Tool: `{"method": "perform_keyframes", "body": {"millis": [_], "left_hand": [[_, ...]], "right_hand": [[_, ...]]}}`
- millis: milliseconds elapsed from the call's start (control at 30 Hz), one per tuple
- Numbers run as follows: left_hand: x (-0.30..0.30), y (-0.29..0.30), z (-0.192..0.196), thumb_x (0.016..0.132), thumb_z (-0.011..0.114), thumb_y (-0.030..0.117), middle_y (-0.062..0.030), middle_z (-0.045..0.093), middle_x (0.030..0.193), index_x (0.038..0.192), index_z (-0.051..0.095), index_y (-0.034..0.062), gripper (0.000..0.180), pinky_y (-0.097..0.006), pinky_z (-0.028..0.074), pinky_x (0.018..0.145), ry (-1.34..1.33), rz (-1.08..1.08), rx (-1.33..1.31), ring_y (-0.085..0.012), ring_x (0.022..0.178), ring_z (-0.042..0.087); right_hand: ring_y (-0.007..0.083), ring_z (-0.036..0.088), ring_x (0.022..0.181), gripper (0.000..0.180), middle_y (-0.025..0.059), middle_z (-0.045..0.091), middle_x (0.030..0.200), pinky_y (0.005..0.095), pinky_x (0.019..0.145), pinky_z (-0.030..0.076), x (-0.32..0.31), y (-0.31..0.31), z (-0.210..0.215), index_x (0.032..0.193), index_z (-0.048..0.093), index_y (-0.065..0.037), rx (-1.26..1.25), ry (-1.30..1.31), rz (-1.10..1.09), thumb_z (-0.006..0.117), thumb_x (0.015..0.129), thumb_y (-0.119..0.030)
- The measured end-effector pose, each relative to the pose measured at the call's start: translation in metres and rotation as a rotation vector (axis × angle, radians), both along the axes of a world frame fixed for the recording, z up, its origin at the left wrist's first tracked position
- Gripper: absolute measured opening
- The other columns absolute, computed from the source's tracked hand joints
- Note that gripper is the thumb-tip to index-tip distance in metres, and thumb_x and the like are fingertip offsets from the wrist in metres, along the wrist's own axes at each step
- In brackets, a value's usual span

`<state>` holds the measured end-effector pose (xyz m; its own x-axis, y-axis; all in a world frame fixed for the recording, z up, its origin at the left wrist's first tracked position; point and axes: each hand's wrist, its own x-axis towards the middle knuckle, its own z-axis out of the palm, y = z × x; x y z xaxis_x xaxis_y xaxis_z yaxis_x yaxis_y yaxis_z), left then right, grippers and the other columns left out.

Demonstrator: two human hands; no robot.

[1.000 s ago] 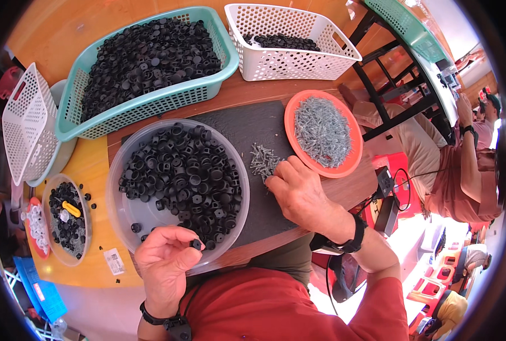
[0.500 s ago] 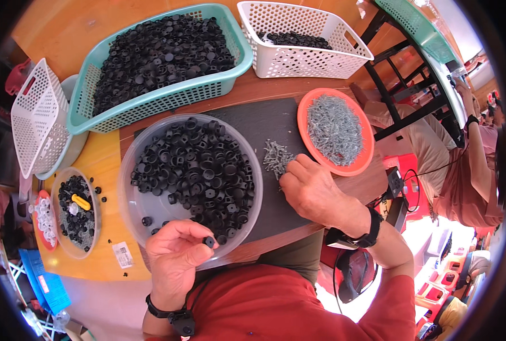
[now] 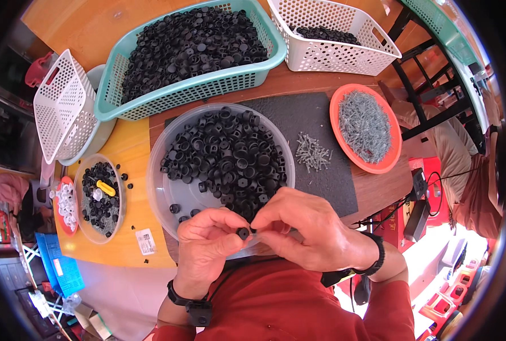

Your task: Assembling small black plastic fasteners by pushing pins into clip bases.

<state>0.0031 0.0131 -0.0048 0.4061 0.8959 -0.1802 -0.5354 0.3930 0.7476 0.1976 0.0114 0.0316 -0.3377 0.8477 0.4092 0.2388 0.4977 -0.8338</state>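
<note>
My left hand (image 3: pixel 207 247) pinches a small round black plastic cap (image 3: pixel 242 233) between thumb and fingertips, its face with a centre hole showing. My right hand (image 3: pixel 312 236) is closed in a pinch right beside the cap, and its fingertips meet those of my left hand. What the right fingertips hold is too small to make out. Both hands are over the near edge of a clear round tub (image 3: pixel 157 170) filled with similar black caps (image 3: pixel 236 150). Beyond my right hand, a small pile of screws (image 3: pixel 312 152) lies on a dark mat (image 3: pixel 344 190).
An orange plate (image 3: pixel 335 122) heaped with screws stands to the right. Behind are a teal basket (image 3: pixel 193 95) of black parts and a white basket (image 3: pixel 338 55). At left are a clear tray (image 3: pixel 122 219) of mixed parts and another white basket (image 3: pixel 59 113).
My right hand has left the screw pile and moved left to meet my left hand at the black cap. The whole view has shifted, so the table's things appear farther right.
</note>
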Motion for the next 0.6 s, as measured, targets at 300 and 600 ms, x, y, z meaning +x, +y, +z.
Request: {"method": "perform_keyframes", "body": {"millis": [300,600], "left_hand": [[-0.004,-0.002,-0.001,0.073,0.073,0.000,-0.0111,0.063,0.092,0.095,0.064,-0.0042,0.025,-0.027,0.046,0.077,0.201,0.039,0.234,-0.0159,0.085,0.058],[-0.005,-0.004,0.006,0.070,0.077,0.007,-0.0107,0.062,0.088,0.089,0.064,-0.0036,0.026,-0.027,0.045,0.069,0.663,0.087,0.571,-0.0180,0.079,0.057]], "right_hand": [[0.0133,0.062,0.071,0.020,0.0087,0.061,0.078,0.0262,0.062,0.049,-0.006,-0.003,0.003,0.097,0.053,0.002,-0.491,0.138,0.025,0.061,0.079,0.003],[0.0088,0.059,0.074,0.021,0.0054,0.062,0.083,0.0233,0.062,0.047,-0.015,-0.006,0.002,0.097,0.058,0.001,-0.655,0.159,-0.071,0.068,0.079,-0.001]]}}
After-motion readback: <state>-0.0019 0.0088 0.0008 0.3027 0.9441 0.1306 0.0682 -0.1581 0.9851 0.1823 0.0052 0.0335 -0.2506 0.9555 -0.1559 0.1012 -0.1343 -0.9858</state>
